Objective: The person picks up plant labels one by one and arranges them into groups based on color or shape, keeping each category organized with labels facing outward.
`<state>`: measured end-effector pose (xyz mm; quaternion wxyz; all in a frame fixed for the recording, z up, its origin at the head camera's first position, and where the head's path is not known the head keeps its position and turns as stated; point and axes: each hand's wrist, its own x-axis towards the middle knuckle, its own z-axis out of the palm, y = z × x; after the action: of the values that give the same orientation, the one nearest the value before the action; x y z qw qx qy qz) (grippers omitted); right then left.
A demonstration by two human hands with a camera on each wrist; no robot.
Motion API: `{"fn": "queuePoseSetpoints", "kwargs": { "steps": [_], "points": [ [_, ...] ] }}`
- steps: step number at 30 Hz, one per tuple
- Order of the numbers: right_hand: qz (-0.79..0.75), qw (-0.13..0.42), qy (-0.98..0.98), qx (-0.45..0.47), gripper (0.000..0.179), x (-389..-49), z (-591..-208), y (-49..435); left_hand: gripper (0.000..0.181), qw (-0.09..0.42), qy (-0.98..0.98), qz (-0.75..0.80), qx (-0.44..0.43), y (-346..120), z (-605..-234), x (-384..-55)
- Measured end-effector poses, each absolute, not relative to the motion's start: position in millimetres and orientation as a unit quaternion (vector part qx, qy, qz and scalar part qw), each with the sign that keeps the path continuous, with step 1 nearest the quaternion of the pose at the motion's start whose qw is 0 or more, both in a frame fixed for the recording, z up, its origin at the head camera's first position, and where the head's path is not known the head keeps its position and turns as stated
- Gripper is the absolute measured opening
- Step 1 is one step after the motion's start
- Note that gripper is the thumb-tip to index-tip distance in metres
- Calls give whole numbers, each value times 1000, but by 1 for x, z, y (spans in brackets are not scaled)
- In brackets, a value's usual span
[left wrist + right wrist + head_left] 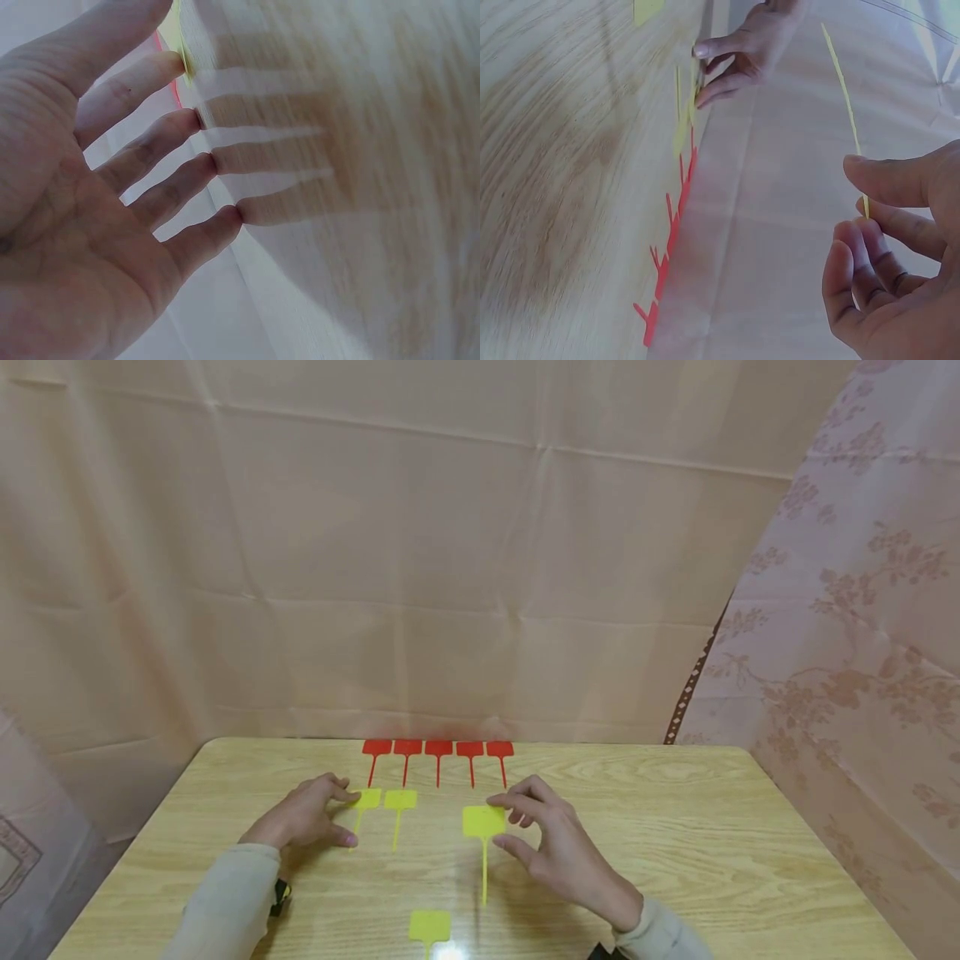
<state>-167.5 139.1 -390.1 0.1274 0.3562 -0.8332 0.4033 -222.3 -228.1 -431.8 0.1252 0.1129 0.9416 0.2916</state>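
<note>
My right hand [558, 847] pinches a yellow plant label [483, 821] by one side of its flat head, between thumb and fingers. The label is raised above the table, its thin stem pointing toward me; in the right wrist view the held label [846, 97] appears edge-on. At the left, my left hand [311, 814] has its fingertips on the table, the index finger touching the head of another yellow label [368, 798]. Its fingers [161, 142] are spread and fairly straight in the left wrist view. Just right of that label lies a second yellow one [401, 799].
Several red plant labels [438, 748] lie in a row along the back edge of the wooden table [675, 827], stems toward me. One more yellow label [430, 926] lies near the front, its stem cut off by the frame. A beige curtain [450, 568] hangs behind.
</note>
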Motion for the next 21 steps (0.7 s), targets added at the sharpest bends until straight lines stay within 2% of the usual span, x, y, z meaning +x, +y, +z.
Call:
{"fn": "queuePoseSetpoints", "kwargs": {
  "steps": [9,21],
  "points": [
    [399,127,-838,349,41,-172,-394,133,73,125,944,282,117,-227,-432,-223],
    [389,84,-857,327,37,-189,-404,115,73,125,945,278,117,-226,-430,-223]
  ]
}}
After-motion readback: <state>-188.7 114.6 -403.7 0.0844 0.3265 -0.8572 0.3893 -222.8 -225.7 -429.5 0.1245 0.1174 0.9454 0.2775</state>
